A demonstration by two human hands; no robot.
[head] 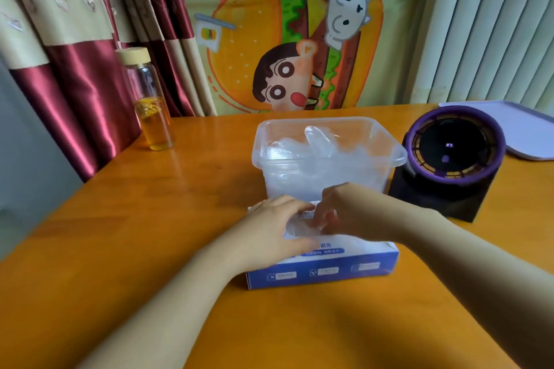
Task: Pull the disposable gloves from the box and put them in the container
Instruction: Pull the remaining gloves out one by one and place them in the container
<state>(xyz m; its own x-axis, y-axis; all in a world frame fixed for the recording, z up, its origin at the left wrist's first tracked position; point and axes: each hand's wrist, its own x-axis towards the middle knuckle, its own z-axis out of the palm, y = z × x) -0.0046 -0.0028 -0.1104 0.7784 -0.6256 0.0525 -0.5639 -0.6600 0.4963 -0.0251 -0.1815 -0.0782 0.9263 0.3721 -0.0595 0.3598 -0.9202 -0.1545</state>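
Gloves [303, 227]: thin clear film bunched at the slot on top of the box [323, 272], which sits on the counter [144, 219] just in front of the container [401, 156]. A heap of pulled ones [317, 141] is already inside, so prob. mid-task.

Right grip [350, 210]: fingers curled down into the slot, pinching the film, though it's blurry. Left grip [269, 220]: lies on the box top w/ fingers fairly straight, pressing, not grasping anything I can see.

Risks from here:
- Film is slippery and clingy, so a pinch could slide off, or drag out several at once.
- The box looks light. If the left grip eases off, the pull may lift it or skid it into the container, which it nearly touches.
- The heap stands close to rim height w/ one piece poking up. More dropped on top could spill over, esp. w/o pushing down.
- A fan [452, 147] sits just right of the container, facing up. If it's running (can't tell), air could blow the light film away.
- A bottle [153, 117] stands well to the left and a tray [527, 132] far right, so low risk there.
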